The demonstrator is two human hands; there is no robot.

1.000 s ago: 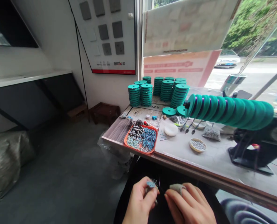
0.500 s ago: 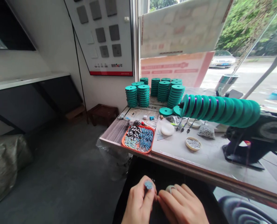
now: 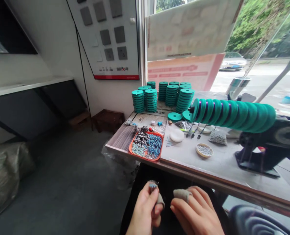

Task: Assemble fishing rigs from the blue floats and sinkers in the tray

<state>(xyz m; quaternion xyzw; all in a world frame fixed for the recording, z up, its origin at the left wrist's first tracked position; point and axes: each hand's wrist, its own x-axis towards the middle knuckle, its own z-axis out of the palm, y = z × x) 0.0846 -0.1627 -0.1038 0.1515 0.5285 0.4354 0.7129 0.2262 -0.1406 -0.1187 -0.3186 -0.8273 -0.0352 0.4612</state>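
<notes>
My left hand (image 3: pixel 145 209) is closed, thumb pressed against the curled fingers. Out of its top pokes a bundle of small blue-grey pieces (image 3: pixel 152 185), too small to name for certain. A grey finger sleeve (image 3: pixel 160 201) covers one of its fingers. To the right, apart from it, my right hand (image 3: pixel 196 212) has its fingers curled in together, the tips turned away from view. Another grey finger sleeve (image 3: pixel 182 195) is on its index finger. Whatever the right fingertips may pinch is hidden. Both hands are over my dark-clothed lap, in front of the table edge.
On the table (image 3: pixel 175 158), an orange tray (image 3: pixel 130 148) holds blue, grey and pale small parts. A round dish (image 3: pixel 204 150) has grey pellets, beside a bag of pellets (image 3: pixel 217 137). Green spools (image 3: pixel 172 95) stand stacked behind. A black machine (image 3: pixel 257 153) carries a row of green discs (image 3: pixel 233 116).
My hands have come apart, the right one shifting a little to the right. The bundle in my left hand has tilted, and the sleeve on a left finger now shows.
</notes>
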